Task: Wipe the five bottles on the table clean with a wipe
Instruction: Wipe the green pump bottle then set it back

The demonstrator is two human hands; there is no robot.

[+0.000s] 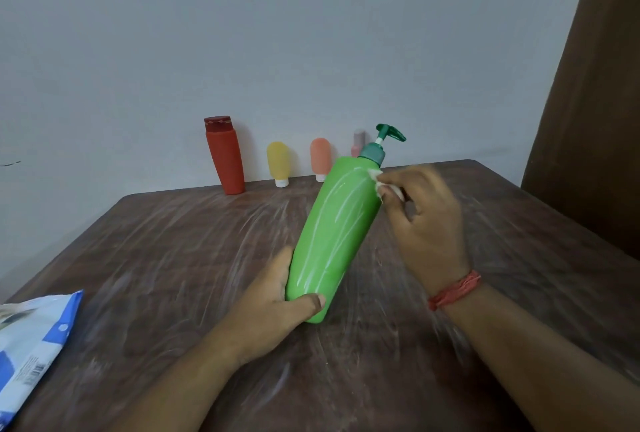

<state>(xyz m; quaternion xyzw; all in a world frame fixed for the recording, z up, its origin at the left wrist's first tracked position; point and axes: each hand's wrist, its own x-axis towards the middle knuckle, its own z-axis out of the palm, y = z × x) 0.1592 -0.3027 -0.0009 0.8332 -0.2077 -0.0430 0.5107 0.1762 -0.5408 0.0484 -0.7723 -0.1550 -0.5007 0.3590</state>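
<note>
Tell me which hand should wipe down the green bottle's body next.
Right. The right hand already pinches the wipe against the green bottle near its pump; the left hand grips its base.

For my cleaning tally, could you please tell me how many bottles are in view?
5: green pump bottle held in both hands; red, yellow, orange by the wall; pink partly hidden behind the pump.

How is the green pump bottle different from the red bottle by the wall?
The green pump bottle is tilted, gripped at its base by the left hand; the red bottle stands untouched on the table. The green one has a pump top, the red one a flat cap. Both are tall plastic bottles.
</note>
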